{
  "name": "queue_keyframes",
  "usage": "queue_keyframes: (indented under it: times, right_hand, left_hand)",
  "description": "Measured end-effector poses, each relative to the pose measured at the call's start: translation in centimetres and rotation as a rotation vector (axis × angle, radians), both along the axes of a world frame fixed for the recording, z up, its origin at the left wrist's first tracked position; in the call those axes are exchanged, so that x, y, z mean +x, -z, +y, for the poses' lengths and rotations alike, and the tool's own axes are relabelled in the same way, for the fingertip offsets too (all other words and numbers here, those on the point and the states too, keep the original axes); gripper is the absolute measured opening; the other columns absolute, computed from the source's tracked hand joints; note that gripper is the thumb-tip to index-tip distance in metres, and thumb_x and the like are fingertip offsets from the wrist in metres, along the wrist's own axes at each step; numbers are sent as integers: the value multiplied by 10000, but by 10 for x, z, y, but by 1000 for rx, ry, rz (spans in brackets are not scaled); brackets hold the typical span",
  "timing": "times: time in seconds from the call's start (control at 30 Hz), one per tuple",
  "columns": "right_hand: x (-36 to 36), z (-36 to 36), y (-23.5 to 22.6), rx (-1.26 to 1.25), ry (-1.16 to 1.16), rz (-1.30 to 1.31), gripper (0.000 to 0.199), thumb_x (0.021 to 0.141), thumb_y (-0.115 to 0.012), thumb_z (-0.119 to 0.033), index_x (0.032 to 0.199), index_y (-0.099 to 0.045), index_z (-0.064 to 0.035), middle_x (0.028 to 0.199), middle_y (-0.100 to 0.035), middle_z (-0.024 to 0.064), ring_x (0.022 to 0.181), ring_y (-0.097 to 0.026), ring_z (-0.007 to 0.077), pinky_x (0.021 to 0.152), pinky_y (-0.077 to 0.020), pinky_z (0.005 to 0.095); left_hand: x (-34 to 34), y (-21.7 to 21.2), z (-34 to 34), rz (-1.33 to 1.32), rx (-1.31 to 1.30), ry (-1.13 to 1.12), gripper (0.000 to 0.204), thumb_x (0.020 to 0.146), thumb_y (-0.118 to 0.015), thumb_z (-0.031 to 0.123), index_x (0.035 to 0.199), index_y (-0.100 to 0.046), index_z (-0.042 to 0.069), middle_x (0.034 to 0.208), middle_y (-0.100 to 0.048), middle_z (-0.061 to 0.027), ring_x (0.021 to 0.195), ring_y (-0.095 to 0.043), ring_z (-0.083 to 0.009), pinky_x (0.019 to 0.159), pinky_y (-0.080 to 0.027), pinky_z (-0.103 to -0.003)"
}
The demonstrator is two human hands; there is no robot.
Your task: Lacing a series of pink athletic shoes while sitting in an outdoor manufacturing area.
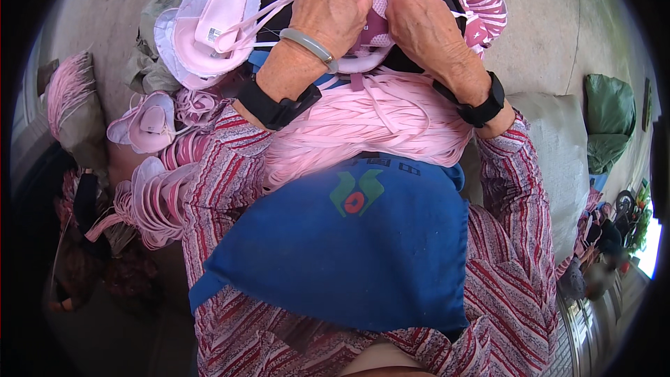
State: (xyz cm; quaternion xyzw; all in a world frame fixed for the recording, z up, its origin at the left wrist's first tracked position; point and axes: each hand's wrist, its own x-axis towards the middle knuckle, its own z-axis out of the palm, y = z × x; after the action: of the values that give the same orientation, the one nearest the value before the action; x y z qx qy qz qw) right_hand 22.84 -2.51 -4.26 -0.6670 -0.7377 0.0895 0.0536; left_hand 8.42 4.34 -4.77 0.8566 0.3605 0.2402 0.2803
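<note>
We pinch a pink-and-white fabric hat piece at chest height, left hand and right hand both closed on it. Pink elastic straps heaped in our lap look unused; finished pink hats piled left.

The scene is being lit by soft, even daylight, and no hard shadows are being cast across the concrete floor. 1 overexposed patch is being blown out to white at the right rim. The left side is being left dim and murky. Straight lines are being bent by the fisheye lens, and the corners are being cut off by a black circular vignette. The centre is being rendered sharply, while detail is being smeared toward the edges.
</note>
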Motion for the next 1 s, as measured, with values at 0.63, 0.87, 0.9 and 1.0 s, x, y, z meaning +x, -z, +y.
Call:
queue_keyframes:
  times: [0.63, 0.87, 0.9, 1.0]
  right_hand:
    - [20, 11, 4, 70, 284, 637, 163, 858, -538, -147, 888, -586, 6, 808, -579, 133, 643, -577, 236, 571, -465, 316]
    - [7, 1, -9, 220, 69, 387, 227, 839, -562, -192, 882, -594, 29, 768, -603, 208, 720, -605, 334, 642, -485, 375]
    - [5, -1, -10, 245, 0, 361, 225, 813, -553, -172, 785, -574, 51, 754, -573, 254, 738, -579, 390, 663, -478, 422]
    - [4, -2, -9, 65, 13, 237, 222, 842, -512, -106, 1005, -566, 34, 892, -573, 210, 823, -578, 349, 734, -465, 387]
  left_hand:
    - [5, 12, 0, -119, -169, -112, 218, 746, -722, 210, 930, -697, 97, 672, -639, -39, 601, -608, -105, 571, -497, -219]
    - [8, 15, 0, -34, -100, -132, 205, 748, -711, 189, 930, -686, 98, 687, -646, -56, 599, -614, -126, 591, -507, -239]
    - [8, 15, 1, -74, -69, -104, 205, 748, -711, 189, 930, -686, 98, 687, -646, -56, 599, -614, -126, 591, -507, -239]
    - [9, 16, 1, -74, -71, -63, 147, 786, -634, 216, 872, -686, 108, 771, -662, -127, 713, -647, -288, 673, -524, -372]
